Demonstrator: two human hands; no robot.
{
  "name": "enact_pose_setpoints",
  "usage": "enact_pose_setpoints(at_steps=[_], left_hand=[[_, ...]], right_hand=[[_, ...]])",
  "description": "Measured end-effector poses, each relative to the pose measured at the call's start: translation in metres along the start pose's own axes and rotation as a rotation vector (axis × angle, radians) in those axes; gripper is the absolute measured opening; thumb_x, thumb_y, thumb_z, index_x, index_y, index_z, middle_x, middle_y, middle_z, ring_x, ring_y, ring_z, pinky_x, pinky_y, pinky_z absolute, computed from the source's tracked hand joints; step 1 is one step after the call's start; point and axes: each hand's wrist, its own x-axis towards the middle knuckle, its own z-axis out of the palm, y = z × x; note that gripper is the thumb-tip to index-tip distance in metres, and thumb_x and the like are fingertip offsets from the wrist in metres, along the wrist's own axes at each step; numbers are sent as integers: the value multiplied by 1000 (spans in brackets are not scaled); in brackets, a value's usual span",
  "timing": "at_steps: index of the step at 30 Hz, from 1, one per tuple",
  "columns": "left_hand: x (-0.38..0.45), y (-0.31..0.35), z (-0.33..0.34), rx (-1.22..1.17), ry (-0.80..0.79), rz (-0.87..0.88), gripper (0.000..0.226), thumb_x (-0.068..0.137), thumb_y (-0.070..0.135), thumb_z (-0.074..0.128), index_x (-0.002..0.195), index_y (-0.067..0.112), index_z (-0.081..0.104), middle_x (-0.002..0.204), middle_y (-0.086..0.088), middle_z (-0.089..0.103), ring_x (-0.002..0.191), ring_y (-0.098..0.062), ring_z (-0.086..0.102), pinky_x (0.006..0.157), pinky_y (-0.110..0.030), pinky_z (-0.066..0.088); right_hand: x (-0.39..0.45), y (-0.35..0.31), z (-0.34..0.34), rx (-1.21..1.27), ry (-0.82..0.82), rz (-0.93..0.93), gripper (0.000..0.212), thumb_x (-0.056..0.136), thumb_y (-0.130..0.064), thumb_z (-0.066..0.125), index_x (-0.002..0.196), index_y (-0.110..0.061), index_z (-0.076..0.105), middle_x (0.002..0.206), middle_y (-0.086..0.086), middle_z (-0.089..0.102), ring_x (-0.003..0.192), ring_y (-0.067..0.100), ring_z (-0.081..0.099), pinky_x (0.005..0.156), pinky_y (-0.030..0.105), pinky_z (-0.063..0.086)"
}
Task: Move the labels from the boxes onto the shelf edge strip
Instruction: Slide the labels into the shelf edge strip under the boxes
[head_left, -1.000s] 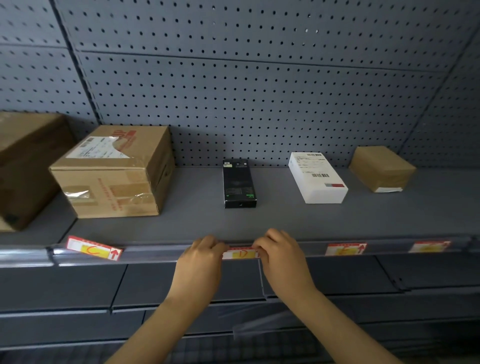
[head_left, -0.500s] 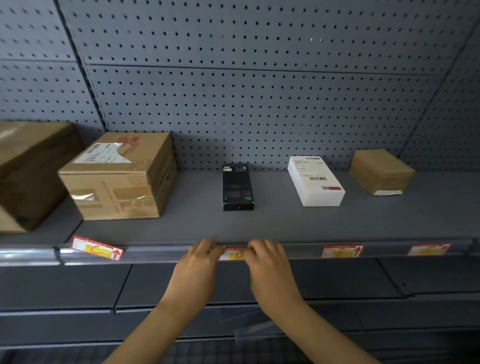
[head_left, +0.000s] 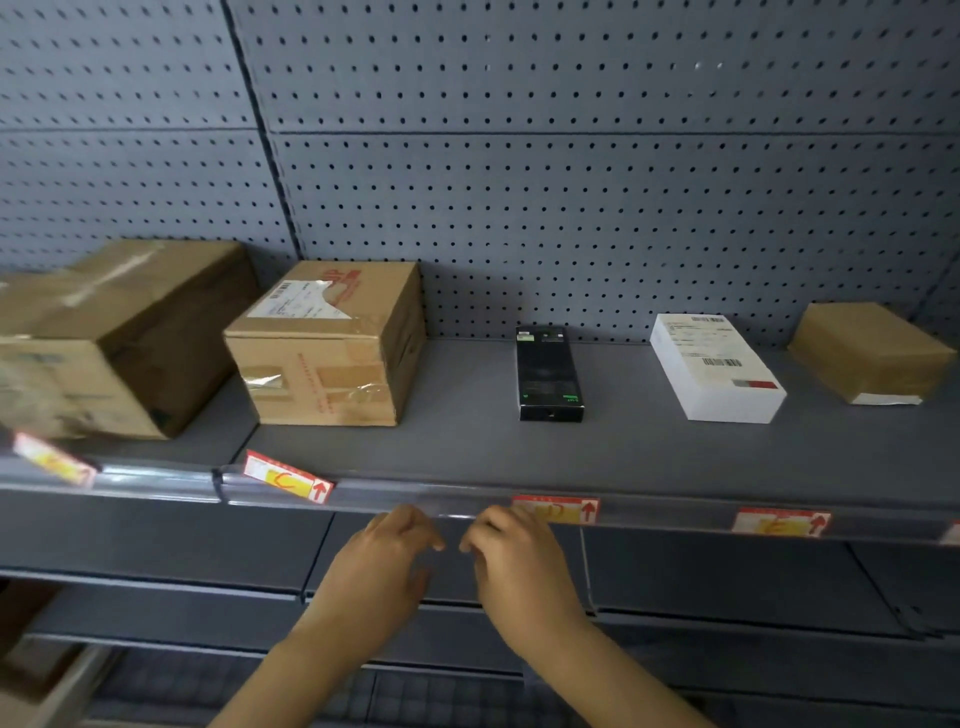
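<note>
Shop or stockroom aisle: grey metal shelf (head_left: 649, 447) backed by pegboard (head_left: 571, 182), red-and-yellow price labels (head_left: 556, 509) in the clear shelf edge strip (head_left: 415, 499), parcels (head_left: 327, 343) spaced along it

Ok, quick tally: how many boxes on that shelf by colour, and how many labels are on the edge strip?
Brown cardboard boxes: 3
Black box: 1
White box: 1
Red and yellow labels on the shelf edge strip: 4 whole, plus what may be a fifth at the right frame edge
Total: 9 things
</note>
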Motion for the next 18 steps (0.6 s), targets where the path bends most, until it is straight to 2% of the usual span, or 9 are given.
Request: enact_pose_setpoints(at_steps=[4, 7, 9, 12, 15, 18], left_hand=[[-10, -44, -29, -15, 90, -50, 32, 72, 5, 71, 97, 25, 67, 104, 6, 61, 91, -19, 63, 68, -29, 51], [-14, -85, -58, 3, 184, -64, 37, 68, -1, 73, 95, 23, 65, 103, 1, 61, 86, -24, 63, 61, -33, 53], [-16, -115, -78, 13, 233, -38, 40, 67, -5, 74, 97, 21, 65, 103, -3, 61, 84, -27, 62, 61, -35, 54], [-16, -157, -99, 9, 227, 40, 39, 71, -3, 73, 102, 18, 63, 104, -4, 57, 83, -27, 60, 61, -36, 53], [-9, -183, -107, -46, 216, 102, 33, 79, 3, 70, 107, 19, 62, 106, -2, 58, 81, -24, 61, 58, -33, 51], [-3, -193, -104, -105, 182, 153, 26, 82, 3, 67, 104, 18, 67, 100, -3, 64, 84, -24, 64, 62, -36, 54]], right_hand=[[25, -43, 17, 20, 30, -12, 34, 56, 6, 76, 81, -18, 72, 79, -2, 66, 74, 21, 63, 62, 32, 54], [48, -80, 36, 24, 60, -14, 30, 65, 4, 72, 86, -16, 69, 85, 0, 65, 80, 22, 62, 67, 34, 54], [62, -108, 50, 28, 114, 16, 24, 73, -1, 70, 91, -17, 67, 90, 0, 65, 85, 22, 61, 69, 34, 53], [80, -141, 65, 53, 184, 125, 14, 83, -12, 67, 94, -20, 65, 91, -2, 64, 83, 20, 59, 66, 35, 52], [89, -156, 76, 16, 203, 201, 11, 79, -13, 73, 85, -20, 67, 83, -3, 62, 74, 19, 59, 60, 35, 52], [92, -161, 78, -19, 212, 260, 13, 76, -9, 76, 80, -19, 69, 78, -3, 62, 71, 19, 59, 58, 34, 51]])
